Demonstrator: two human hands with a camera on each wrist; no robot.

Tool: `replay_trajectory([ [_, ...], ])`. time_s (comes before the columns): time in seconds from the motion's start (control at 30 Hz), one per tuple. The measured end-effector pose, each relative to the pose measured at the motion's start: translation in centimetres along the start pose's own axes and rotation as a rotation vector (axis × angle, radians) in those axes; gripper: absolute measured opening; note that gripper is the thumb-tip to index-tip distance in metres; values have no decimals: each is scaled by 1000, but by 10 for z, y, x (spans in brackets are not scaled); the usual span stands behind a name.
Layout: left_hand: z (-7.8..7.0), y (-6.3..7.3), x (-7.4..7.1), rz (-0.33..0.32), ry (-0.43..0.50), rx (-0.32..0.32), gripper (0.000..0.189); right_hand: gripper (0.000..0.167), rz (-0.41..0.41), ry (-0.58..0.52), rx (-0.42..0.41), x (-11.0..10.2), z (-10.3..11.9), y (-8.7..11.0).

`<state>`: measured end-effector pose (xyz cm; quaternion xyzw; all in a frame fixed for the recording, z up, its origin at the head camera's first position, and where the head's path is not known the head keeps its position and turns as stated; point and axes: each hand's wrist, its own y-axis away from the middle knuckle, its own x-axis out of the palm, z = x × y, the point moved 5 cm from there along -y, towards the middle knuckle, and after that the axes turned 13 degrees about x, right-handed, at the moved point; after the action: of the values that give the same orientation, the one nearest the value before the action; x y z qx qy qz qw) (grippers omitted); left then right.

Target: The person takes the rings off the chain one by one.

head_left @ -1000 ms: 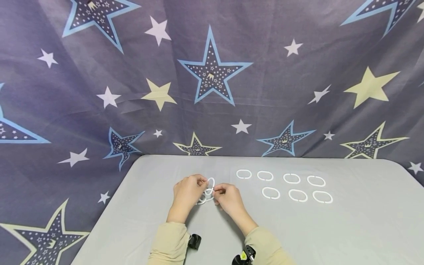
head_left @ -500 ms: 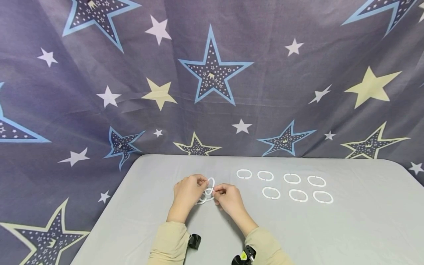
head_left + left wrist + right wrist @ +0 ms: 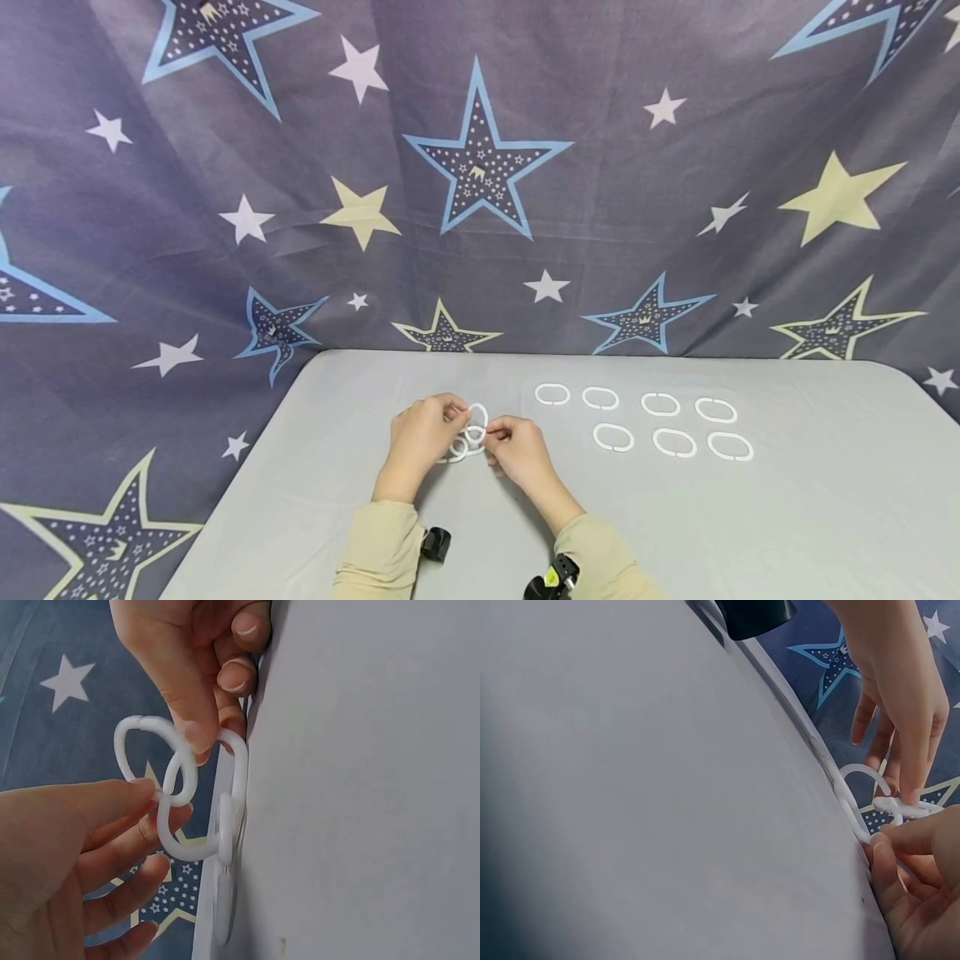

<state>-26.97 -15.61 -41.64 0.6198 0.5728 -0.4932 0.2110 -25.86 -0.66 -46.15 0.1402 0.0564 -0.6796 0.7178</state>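
My left hand (image 3: 422,433) pinches a white oval plastic link (image 3: 124,761) between thumb and fingertip. It is raised and crosses a second white link (image 3: 241,776), which my right hand (image 3: 521,454) pinches between thumb and fingers. From that second link more joined white links (image 3: 223,904) hang down to the tabletop, partly behind my left hand in the head view. The right wrist view has my left hand (image 3: 900,697) above, fingertips on its link (image 3: 907,810), with my right hand (image 3: 919,885) close below it.
Several loose white oval links (image 3: 612,449) lie in two rows on the grey table (image 3: 810,517), to the right of my hands. A dark curtain with stars (image 3: 615,217) hangs behind the table's far edge. Black wrist cameras (image 3: 437,544) sit at both sleeves.
My left hand has shifted very slightly left, and the held link now leans a little to the right. My right hand and the loose links stay where they were.
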Motion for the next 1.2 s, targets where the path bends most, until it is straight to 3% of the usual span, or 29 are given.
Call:
replay_trajectory([
  [0.63,13,1,-3,18,11,8,6,6,26,-8,7,2,-1,-3],
  [1.2,14,4,-4,-16,-6,6,6,7,28,-20,8,1,-3,0],
])
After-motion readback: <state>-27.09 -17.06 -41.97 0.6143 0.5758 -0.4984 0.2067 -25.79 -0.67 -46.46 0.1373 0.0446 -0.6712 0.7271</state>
